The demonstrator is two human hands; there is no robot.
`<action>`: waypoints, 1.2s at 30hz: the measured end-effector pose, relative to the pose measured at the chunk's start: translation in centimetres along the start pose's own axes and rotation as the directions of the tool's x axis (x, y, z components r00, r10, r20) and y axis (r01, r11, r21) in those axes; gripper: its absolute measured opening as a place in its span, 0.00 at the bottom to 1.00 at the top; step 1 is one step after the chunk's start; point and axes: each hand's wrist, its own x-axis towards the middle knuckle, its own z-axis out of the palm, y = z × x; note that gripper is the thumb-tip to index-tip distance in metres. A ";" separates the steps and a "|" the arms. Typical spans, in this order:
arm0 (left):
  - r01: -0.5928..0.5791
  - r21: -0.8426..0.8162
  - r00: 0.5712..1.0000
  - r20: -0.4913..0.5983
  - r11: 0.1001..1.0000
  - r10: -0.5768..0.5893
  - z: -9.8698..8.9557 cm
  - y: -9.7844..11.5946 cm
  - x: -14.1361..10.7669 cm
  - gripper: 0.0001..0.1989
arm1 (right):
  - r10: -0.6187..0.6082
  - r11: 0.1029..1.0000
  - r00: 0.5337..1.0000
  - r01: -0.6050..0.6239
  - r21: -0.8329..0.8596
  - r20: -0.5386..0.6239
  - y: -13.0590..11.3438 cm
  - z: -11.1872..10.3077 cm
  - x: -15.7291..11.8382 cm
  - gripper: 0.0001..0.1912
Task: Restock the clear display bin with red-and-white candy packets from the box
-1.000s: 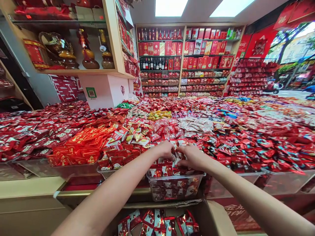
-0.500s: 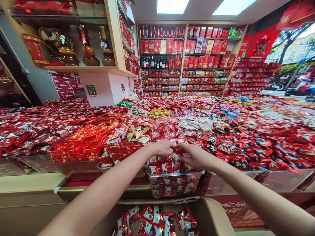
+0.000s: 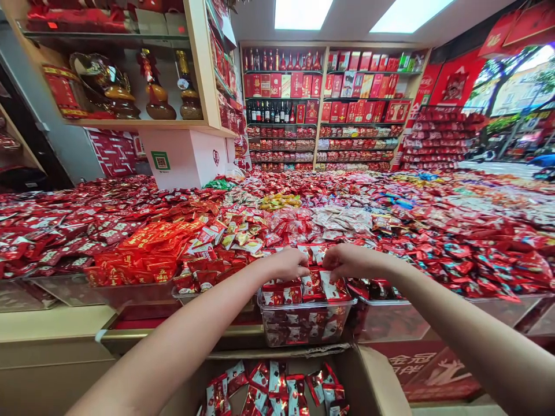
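Note:
A clear plastic bin [image 3: 309,323] at the counter's front edge holds red and white candy packets [image 3: 291,293] standing in rows. Over its left part is my left hand [image 3: 291,263], fingers curled and pressed together, touching the packets; what they hold, if anything, is hidden. My right hand [image 3: 342,261] is at the bin's right part, its thumb and fingers bent down onto a white and red packet [image 3: 332,285]. Below the bin, an open cardboard box [image 3: 381,378] contains loose packets of the same kind [image 3: 277,378].
Heaped red packets [image 3: 156,245] spread left, with more piles [image 3: 468,254] at the right. Neighbouring clear bins [image 3: 392,318] line the front edge. A wooden display cabinet [image 3: 208,63] overhangs at the upper left. Shelves [image 3: 321,86] stand at the back.
My right hand has moved slightly right and up, away from my left hand, showing more upright packets between them. My left hand has barely moved. The view has shifted slightly.

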 end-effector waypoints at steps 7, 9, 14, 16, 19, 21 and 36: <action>0.011 -0.032 1.000 0.020 0.999 -0.010 -0.5 0.3 -0.5 0.11 | 0.041 0.998 0.965 -0.050 -0.027 -0.260 0.0 -0.9 -0.6 0.07; 0.023 -0.034 0.999 0.026 0.999 -0.022 -0.7 0.5 -0.6 0.11 | 0.016 0.999 0.976 -0.026 -0.047 -0.215 -0.1 -0.6 -0.9 0.07; 0.038 -0.018 0.998 0.049 0.999 -0.037 -0.9 1.1 -0.5 0.11 | 0.002 0.998 0.989 -0.011 -0.058 -0.151 -0.3 0.0 -1.0 0.08; 0.034 -0.004 0.998 0.053 0.999 -0.034 -0.9 1.3 -0.4 0.11 | 0.013 0.995 0.987 -0.028 -0.099 -0.158 -0.4 0.2 -0.8 0.08; 0.036 0.015 0.997 0.064 0.999 -0.037 -1.0 1.6 -0.4 0.11 | 0.022 0.989 0.989 -0.044 -0.143 -0.149 -0.4 0.3 -0.6 0.08; 0.041 0.021 0.997 0.064 0.999 -0.042 -1.0 1.6 -0.4 0.11 | 0.020 0.988 0.995 -0.035 -0.148 -0.099 -0.5 0.5 -0.6 0.06; -0.010 -0.095 0.995 0.096 0.995 0.019 -0.6 0.7 0.2 0.13 | 0.103 0.961 0.994 -0.106 -0.256 -0.026 -1.3 1.0 -0.2 0.06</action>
